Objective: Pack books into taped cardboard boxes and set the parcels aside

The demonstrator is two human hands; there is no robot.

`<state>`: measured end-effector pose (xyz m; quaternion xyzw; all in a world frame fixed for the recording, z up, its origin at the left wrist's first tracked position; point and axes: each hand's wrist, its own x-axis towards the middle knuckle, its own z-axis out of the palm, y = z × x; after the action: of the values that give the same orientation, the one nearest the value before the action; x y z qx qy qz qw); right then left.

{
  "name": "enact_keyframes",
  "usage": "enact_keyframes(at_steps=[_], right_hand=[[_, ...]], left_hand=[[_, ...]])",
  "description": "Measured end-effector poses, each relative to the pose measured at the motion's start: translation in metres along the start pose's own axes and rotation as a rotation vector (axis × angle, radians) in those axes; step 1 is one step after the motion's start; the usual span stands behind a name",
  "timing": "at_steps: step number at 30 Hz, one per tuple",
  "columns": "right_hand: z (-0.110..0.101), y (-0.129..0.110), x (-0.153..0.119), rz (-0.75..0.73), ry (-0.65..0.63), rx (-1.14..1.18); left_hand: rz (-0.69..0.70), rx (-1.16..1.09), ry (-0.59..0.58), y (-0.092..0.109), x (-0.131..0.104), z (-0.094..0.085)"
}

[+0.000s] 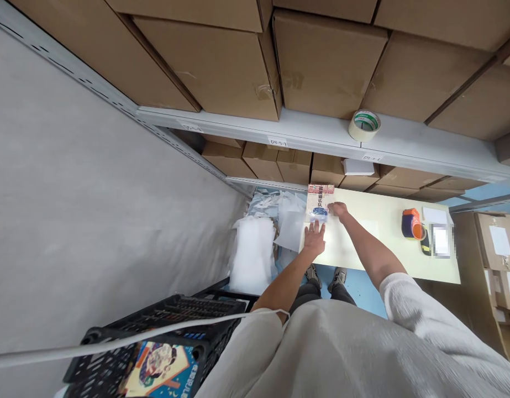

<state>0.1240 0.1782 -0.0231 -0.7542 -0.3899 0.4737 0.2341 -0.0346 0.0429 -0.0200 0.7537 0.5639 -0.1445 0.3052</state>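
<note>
Nearest to us, low on our left, stood a black crate [200,349] with a blue-and-yellow book [163,367] in it, and a white cord [163,330] ran across above. Past our shoes [340,276] lay the pale table [381,207], with a stack of white sheets [252,254] beside its left end.

Our left hand [314,239] came first on the table, palm down, fingers spread and pointing away from us, the tips at the near edge of a beige book [320,200]. It gripped nothing that we could see. The right hand [338,211] was a little farther off, its fingers bent in at the book's right edge; whether they pinched the cover or only rested against it, we could not tell.

The beige book lay at the table's left end, just beyond the left hand and just left of the right hand, so that both were about equally near, one at its short near side and one at its long right side. Its long axis seemed to run away from us, along with the column of large characters on the cover.

Well to the right sat an orange-and-purple item [411,223]. Farthest off, a tape roll [364,126] rested on the shelf [321,128], in front of the cardboard boxes [329,63].
</note>
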Motion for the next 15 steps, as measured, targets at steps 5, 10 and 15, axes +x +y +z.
enact_keyframes(at_steps=[5,10,15], right_hand=[[-0.002,-0.002,-0.009,0.015,0.007,-0.023],[-0.011,-0.015,-0.023,-0.243,0.040,0.022],[-0.047,-0.031,-0.042,-0.397,0.110,-0.034]], left_hand=[[0.007,0.007,0.011,0.001,-0.005,0.001],[0.004,0.026,0.056,0.006,-0.010,0.003],[-0.013,0.026,0.027,0.007,-0.005,0.004]])
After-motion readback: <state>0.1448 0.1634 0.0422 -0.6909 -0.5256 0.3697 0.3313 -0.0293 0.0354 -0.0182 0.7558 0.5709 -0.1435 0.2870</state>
